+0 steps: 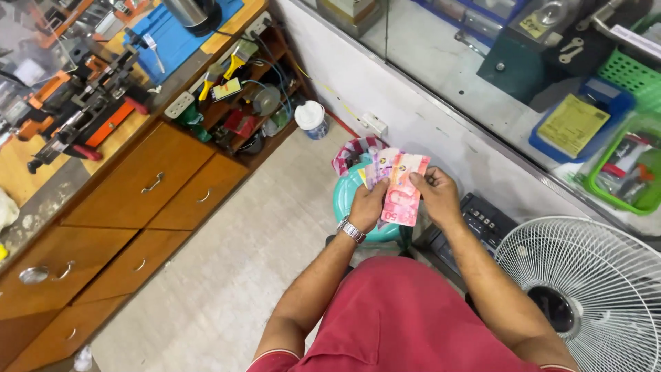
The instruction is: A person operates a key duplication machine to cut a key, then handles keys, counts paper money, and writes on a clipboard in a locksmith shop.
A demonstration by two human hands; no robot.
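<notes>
While fanned, banknotes (pixel 398 187) in both hands

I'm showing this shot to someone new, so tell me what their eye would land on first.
First, the fan of pink and purple banknotes at the centre, held between the left hand and the right hand above a teal stool. Next, the big white fan at lower right and the red shirt at the bottom. On the left, wooden drawers sit under an orange and black machine.
</notes>
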